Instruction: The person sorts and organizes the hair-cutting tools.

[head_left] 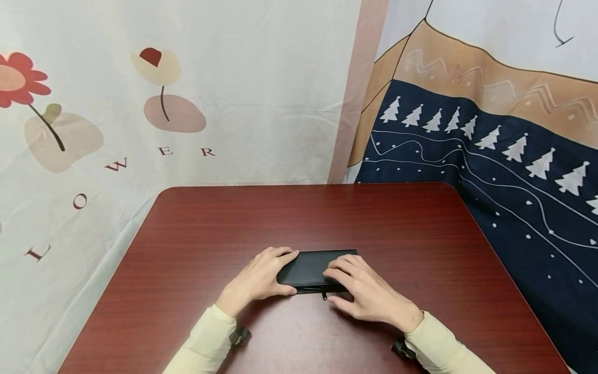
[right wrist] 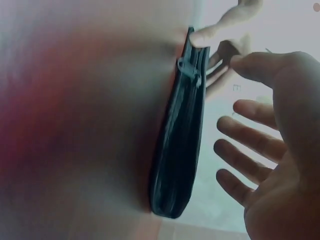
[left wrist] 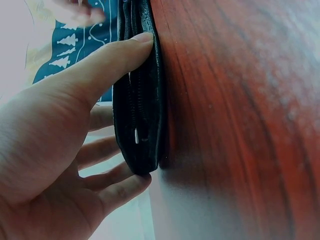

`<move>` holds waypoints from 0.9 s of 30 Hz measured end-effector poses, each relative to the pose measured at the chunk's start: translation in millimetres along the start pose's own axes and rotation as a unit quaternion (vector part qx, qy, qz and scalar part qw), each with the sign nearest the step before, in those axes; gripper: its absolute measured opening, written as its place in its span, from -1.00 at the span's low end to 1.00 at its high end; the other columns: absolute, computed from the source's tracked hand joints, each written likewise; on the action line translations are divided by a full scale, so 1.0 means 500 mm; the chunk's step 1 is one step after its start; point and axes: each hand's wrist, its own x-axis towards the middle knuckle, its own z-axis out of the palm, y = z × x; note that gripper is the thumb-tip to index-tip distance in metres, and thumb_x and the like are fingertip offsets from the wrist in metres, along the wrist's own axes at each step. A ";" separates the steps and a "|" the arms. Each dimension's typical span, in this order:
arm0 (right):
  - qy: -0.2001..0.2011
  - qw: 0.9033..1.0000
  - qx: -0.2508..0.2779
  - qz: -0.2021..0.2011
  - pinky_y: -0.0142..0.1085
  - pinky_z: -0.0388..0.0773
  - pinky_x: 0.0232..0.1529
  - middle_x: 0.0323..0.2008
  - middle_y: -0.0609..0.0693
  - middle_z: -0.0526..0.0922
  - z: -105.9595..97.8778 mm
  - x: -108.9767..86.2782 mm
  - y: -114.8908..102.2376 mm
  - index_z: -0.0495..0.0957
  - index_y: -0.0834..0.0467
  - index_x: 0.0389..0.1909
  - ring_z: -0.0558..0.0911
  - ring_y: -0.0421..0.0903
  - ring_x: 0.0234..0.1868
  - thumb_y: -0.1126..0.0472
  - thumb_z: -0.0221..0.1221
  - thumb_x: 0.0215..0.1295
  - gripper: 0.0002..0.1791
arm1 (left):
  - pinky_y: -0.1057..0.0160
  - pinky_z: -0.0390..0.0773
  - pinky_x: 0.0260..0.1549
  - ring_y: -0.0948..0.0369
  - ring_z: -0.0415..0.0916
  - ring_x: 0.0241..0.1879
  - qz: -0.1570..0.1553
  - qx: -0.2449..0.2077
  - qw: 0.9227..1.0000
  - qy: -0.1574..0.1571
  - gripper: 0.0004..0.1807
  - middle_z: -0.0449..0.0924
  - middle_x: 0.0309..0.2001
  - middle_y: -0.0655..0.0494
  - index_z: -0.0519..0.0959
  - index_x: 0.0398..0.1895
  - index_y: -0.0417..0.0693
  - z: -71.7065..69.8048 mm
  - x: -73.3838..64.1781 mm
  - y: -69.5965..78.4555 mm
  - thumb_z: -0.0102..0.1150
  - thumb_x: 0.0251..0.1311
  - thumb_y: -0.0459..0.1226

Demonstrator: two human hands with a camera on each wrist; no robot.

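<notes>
A flat black zip wallet (head_left: pixel 308 270) lies on the table, its zipped long edge toward me. My left hand (head_left: pixel 261 274) holds its left end, thumb on the front zipped edge and fingers round the left end and far corner. In the left wrist view that thumb presses across the zipper (left wrist: pixel 141 107), whose teeth show as rows. My right hand (head_left: pixel 362 288) is spread over the right part of the wallet, and in the right wrist view its slightly bent fingers (right wrist: pixel 250 140) are apart from it. The zipper pull (head_left: pixel 324 296) sticks out at the front edge, near the right thumb.
The reddish-brown wooden table (head_left: pixel 224 218) has rounded far corners. Behind it hangs a pale cloth (head_left: pixel 271 104) with flower prints and letters. A dark blue cloth (head_left: pixel 430 156) with white trees hangs on the right. Dark wrist devices (head_left: pixel 240 336) sit at both sleeves.
</notes>
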 end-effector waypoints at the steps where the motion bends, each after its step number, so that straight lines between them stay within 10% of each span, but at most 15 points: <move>1: -0.003 1.000 -0.002 0.007 -0.01 0.62 0.37 0.19 -0.06 0.72 -0.002 -0.001 0.004 0.73 0.10 0.24 0.65 -0.04 0.28 0.01 0.64 0.27 -0.42 | -0.20 0.68 0.36 -0.15 0.64 0.38 0.000 -0.001 1.000 0.000 -0.03 0.66 0.47 -0.09 0.57 0.59 -0.14 0.000 0.000 0.000 0.73 0.13 0.04; 13: -0.085 0.991 0.002 0.103 0.37 0.24 0.74 0.73 0.25 0.34 -0.018 -0.007 0.037 0.42 0.10 0.67 0.33 0.38 0.75 -0.27 0.60 0.25 0.08 | -0.22 0.68 0.36 -0.16 0.64 0.38 0.006 0.006 1.000 0.001 -0.02 0.67 0.46 -0.10 0.58 0.57 -0.13 0.002 0.003 -0.002 0.73 0.11 0.04; 27: -0.127 0.986 -0.006 0.110 0.31 0.40 0.67 0.66 0.22 0.46 -0.010 0.003 0.062 0.43 0.07 0.68 0.45 0.33 0.67 -0.26 0.62 0.23 0.08 | -0.24 0.66 0.38 -0.18 0.63 0.40 0.000 0.001 1.000 -0.003 -0.03 0.66 0.46 -0.11 0.58 0.58 -0.13 -0.001 0.000 -0.003 0.73 0.12 0.03</move>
